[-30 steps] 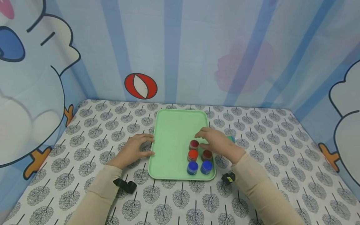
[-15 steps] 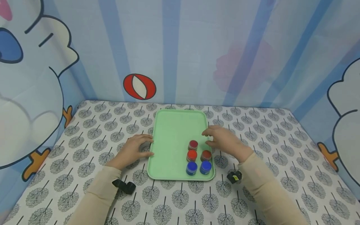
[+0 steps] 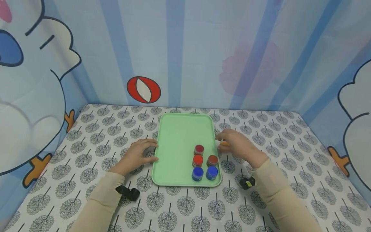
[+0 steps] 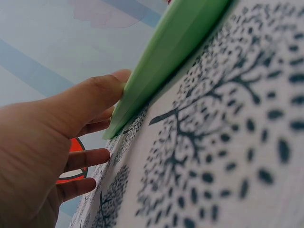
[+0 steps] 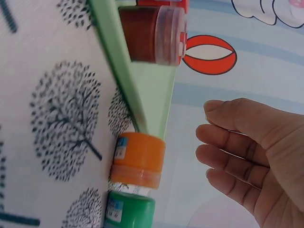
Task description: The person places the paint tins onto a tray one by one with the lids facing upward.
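A light green tray (image 3: 182, 141) lies on the table. My left hand (image 3: 138, 155) touches its left rim with fingertips and thumb; the thumb (image 4: 99, 92) meets the rim in the left wrist view. Several small paint jars stand on the tray's right front: blue jars (image 3: 197, 173) (image 3: 212, 173) nearest me, then a red jar (image 3: 198, 160) beside a brownish-red jar (image 3: 212, 160), with a dark red jar (image 3: 199, 149) behind. Outside the right rim, my right hand (image 3: 239, 145) hovers with loosely bent fingers near an orange jar (image 5: 137, 159) and a green jar (image 5: 130, 210), holding neither.
A tree-patterned cloth (image 3: 101, 148) covers the table. Behind it hangs a blue striped curtain (image 3: 197, 58) with cartoon figures. A black wrist strap (image 3: 127, 192) with a small device sits on the left sleeve, and a small device (image 3: 247, 182) on the right.
My right hand has moved right, from over the tray to outside its right rim. The orange jar now shows between its fingers in the head view. The left hand stays put.
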Demonstrator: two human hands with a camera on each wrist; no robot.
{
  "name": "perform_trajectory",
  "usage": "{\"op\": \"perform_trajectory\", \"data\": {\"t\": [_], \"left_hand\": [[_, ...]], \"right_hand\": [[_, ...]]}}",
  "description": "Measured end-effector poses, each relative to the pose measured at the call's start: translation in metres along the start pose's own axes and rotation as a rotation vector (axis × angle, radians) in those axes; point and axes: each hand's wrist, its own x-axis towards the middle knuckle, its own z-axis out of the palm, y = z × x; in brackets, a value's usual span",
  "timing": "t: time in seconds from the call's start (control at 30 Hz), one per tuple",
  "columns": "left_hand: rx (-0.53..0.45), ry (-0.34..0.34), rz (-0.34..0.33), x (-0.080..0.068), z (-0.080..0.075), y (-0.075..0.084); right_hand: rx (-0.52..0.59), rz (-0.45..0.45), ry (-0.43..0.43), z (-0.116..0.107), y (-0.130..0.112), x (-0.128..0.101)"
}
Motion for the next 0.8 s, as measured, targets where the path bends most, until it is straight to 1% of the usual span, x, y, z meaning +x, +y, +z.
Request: {"op": "perform_trajectory", "data": {"t": [0.2,0.47,0.6,0.8], "left_hand": [[-0.004,-0.007,-0.010,0.000,0.001,0.000],[0.001,0.004,-0.003,0.000,0.001,-0.001],[-0.006,-0.004,-0.009,0.000,0.002,-0.002],[-0.006,-0.011,-0.013,0.000,0.001,-0.002]], "right_hand": [[0.018,0.047,0.000,0.001,0.008,-0.005],[-0.019,0.044,0.033,0.004,0.020,-0.011],[-0.010,0.042,0.044,0.005,0.026,-0.014],[0.001,0.062,0.043,0.006,0.036,-0.017]]}}
